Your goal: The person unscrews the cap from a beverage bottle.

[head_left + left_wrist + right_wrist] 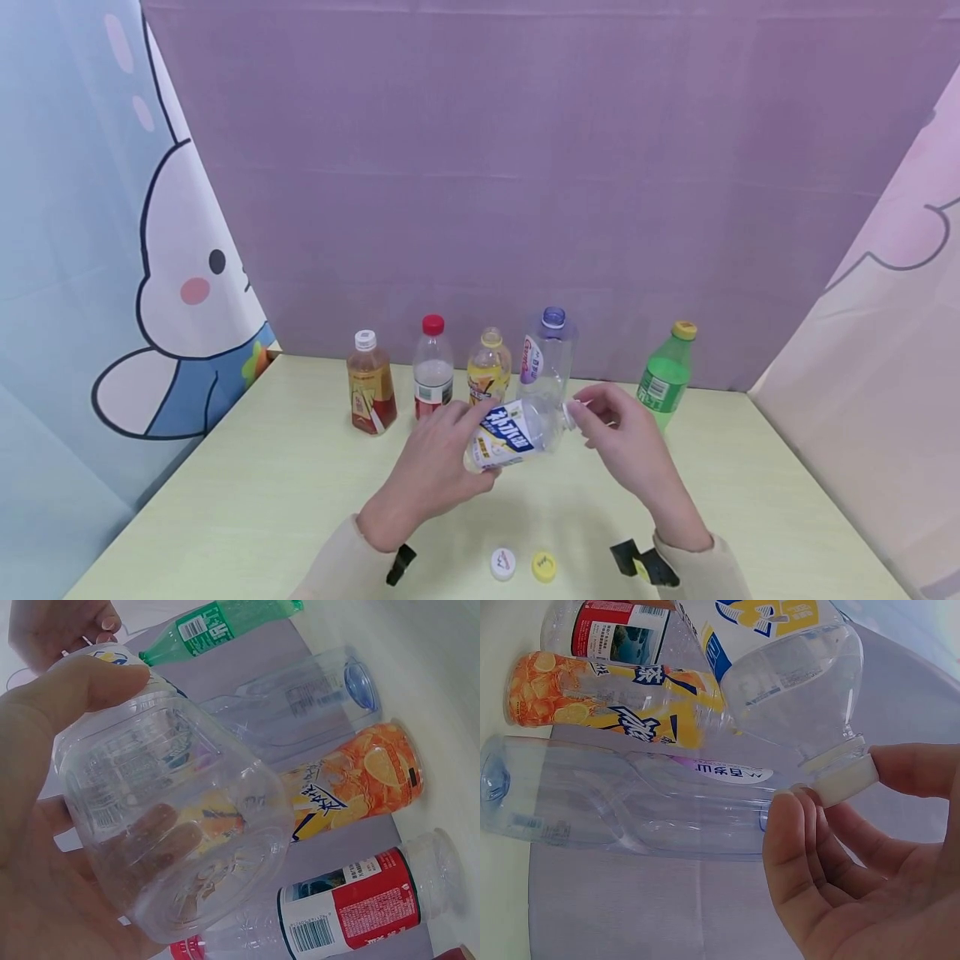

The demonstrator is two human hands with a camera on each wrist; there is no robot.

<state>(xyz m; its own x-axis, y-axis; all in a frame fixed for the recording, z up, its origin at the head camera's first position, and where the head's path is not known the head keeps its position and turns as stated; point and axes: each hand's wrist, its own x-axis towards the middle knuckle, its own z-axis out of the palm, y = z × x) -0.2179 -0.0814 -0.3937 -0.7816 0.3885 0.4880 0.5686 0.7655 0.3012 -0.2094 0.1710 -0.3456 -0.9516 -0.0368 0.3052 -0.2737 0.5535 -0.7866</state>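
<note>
My left hand (pixel 438 458) grips a clear plastic bottle (pixel 504 435) with a blue, white and yellow label. The bottle lies tilted on its side above the table, its neck pointing right. In the left wrist view, my thumb presses on the label and the clear base (pixel 217 885) faces the camera. With thumb and fingertips, my right hand (pixel 633 446) pinches a white cap (pixel 845 780) at the bottle's mouth. The cap sits in line with the neck (pixel 831 754), its edge right at the neck ring. The bottle looks empty.
Along the back stand a brown-red drink bottle (pixel 372 387), a red-capped bottle (pixel 432 375), an uncapped orange-drink bottle (pixel 489 371), a tall uncapped bluish bottle (pixel 551 358) and a green bottle (pixel 666 375). Near the front lie a white cap (pixel 503 564) and a yellow cap (pixel 544 567).
</note>
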